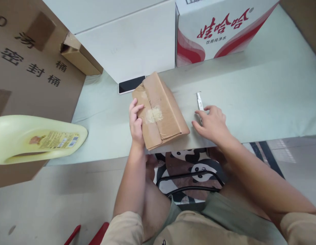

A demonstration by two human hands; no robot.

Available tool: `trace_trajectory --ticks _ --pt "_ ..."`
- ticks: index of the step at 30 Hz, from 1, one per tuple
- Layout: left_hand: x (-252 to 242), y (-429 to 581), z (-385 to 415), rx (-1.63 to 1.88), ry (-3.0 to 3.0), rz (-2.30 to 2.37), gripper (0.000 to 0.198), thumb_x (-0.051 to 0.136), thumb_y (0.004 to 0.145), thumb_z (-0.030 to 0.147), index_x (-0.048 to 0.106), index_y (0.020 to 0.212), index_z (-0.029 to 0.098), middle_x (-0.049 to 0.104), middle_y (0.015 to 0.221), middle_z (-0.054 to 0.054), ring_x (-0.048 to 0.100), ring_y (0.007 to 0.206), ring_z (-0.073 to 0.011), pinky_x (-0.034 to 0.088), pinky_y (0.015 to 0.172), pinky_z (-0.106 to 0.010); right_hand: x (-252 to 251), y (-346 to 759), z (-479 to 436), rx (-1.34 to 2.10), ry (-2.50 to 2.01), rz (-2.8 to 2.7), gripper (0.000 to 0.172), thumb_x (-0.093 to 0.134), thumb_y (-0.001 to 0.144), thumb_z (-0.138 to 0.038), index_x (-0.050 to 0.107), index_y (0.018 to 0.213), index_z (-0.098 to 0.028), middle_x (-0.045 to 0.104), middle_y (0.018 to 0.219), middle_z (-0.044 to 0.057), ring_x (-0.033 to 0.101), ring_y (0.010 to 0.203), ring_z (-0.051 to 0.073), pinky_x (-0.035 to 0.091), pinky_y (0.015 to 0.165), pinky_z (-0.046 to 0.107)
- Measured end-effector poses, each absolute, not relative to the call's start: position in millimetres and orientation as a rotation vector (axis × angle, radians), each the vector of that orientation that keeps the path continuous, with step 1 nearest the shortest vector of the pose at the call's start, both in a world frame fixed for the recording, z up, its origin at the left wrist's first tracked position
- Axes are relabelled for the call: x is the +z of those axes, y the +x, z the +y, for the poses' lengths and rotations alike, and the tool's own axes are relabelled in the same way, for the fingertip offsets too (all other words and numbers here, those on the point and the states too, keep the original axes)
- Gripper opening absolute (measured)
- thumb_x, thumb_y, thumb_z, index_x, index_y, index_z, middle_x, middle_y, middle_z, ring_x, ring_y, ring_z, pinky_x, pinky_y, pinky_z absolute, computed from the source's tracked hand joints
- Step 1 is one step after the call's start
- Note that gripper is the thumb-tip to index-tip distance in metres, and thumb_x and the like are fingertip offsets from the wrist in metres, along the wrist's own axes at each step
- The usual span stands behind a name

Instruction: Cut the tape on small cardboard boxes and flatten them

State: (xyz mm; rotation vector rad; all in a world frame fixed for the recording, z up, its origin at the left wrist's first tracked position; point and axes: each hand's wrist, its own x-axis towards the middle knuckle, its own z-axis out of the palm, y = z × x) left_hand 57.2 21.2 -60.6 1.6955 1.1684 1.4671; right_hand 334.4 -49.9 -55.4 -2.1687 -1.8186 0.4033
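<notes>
A small brown cardboard box (168,102) stands tilted near the table's front edge, with a yellowed tape patch across its seam. My left hand (136,122) grips its left side, fingers bent over the near face. To the right of the box, my right hand (211,122) hovers low with thumb and fingers apart. By those fingertips lies a slim silvery tool (199,101), its near end partly hidden by the hand. Whether the fingers touch the tool, I cannot tell. Behind the box, a dark-screened phone (131,85) lies partly covered.
White cartons (137,44) and a red-and-white carton (219,37) line the back of the pale green table (265,102). At left are a large brown carton (32,88), a smaller open box (81,56) and a yellow bottle (40,139). A panda-patterned stool (183,173) is below.
</notes>
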Motion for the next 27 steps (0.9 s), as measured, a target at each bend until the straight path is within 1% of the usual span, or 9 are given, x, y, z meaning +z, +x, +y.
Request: trace_trajectory --ticks 2,5,9,12,15,18,20,23,27 --pt "-61.2 53.3 23.2 1.474 1.634 1.187 0.057 0.053 0.084 0.076 0.066 0.112 0.028 0.053 0.157 -0.01 0.038 0.156 -0.033 0.033 0.127 -0.05 -54.3 329.5 -50.6 0.471 -2.02 -1.899 0.049 0.055 0.09 -0.039 0.075 0.127 -0.014 0.062 0.134 0.026 0.055 0.131 0.048 0.047 0.106 0.068" --pt "-63.9 47.5 27.3 1.469 1.53 1.194 0.056 0.056 0.082 0.074 0.066 0.112 0.028 0.05 0.161 -0.008 0.035 0.158 -0.0311 0.035 0.127 -0.047 -49.7 323.3 -50.7 0.816 -1.734 -1.941 0.045 0.045 0.093 -0.028 0.074 0.125 -0.016 0.072 0.123 0.019 0.066 0.12 0.037 0.051 0.108 0.059" --pt "-68.9 44.5 31.9 1.455 1.352 1.205 0.055 0.063 0.077 0.071 0.066 0.112 0.029 0.053 0.16 -0.007 0.037 0.157 -0.0293 0.037 0.125 -0.042 -43.5 320.1 -52.0 1.141 -1.541 -1.62 0.047 0.038 0.098 -0.029 0.064 0.137 -0.027 0.07 0.139 0.007 0.063 0.132 0.028 0.052 0.112 0.05" --pt "-72.6 50.6 30.4 1.404 1.113 1.178 0.055 0.071 0.074 0.068 0.066 0.11 0.027 0.067 0.138 -0.01 0.053 0.144 -0.0323 0.045 0.116 -0.043 -45.2 321.0 -53.2 1.208 -1.424 -1.453 0.051 0.041 0.101 -0.043 0.051 0.149 -0.029 0.069 0.141 0.007 0.061 0.135 0.028 0.049 0.116 0.053" --pt "-75.1 59.0 27.5 1.301 0.926 1.141 0.056 0.073 0.073 0.071 0.068 0.103 0.024 0.074 0.111 -0.009 0.067 0.123 -0.0326 0.053 0.104 -0.044 -52.0 321.9 -53.9 1.276 -1.297 -1.433 0.065 0.044 0.1 -0.058 0.04 0.157 -0.027 0.072 0.129 0.011 0.068 0.122 0.03 0.053 0.109 0.055" --pt "-74.1 62.1 27.0 1.175 0.797 1.122 0.059 0.08 0.067 0.071 0.068 0.096 0.021 0.075 0.101 -0.01 0.071 0.114 -0.0332 0.055 0.097 -0.043 -56.9 322.7 -55.0 1.261 -1.31 -1.473 0.074 0.052 0.096 -0.063 0.034 0.16 -0.029 0.071 0.126 0.012 0.069 0.115 0.031 0.058 0.097 0.053" --pt "-71.3 61.0 27.4 1.123 0.732 1.112 0.058 0.084 0.065 0.066 0.069 0.096 0.02 0.076 0.101 -0.01 0.072 0.112 -0.0339 0.057 0.095 -0.044 -56.4 323.6 -56.1 1.153 -1.373 -1.521 0.073 0.056 0.094 -0.064 0.039 0.158 -0.03 0.068 0.131 0.012 0.066 0.121 0.032 0.056 0.102 0.055" --pt "-66.5 58.4 27.1 1.119 0.683 1.097 0.06 0.088 0.062 0.062 0.069 0.099 0.02 0.076 0.106 -0.011 0.073 0.114 -0.0342 0.058 0.096 -0.046 -51.3 324.9 -57.6 0.976 -1.442 -1.577 0.069 0.06 0.092 -0.062 0.049 0.152 -0.029 0.059 0.15 0.013 0.057 0.138 0.034 0.047 0.116 0.057" --pt "-62.7 58.1 26.6 1.176 0.712 1.126 0.063 0.093 0.056 0.056 0.064 0.1 0.022 0.076 0.102 -0.009 0.075 0.108 -0.0337 0.058 0.092 -0.046 -46.9 325.3 -58.2 0.903 -1.46 -1.599 0.066 0.061 0.093 -0.061 0.052 0.149 -0.028 0.057 0.154 0.013 0.056 0.14 0.034 0.051 0.113 0.053"
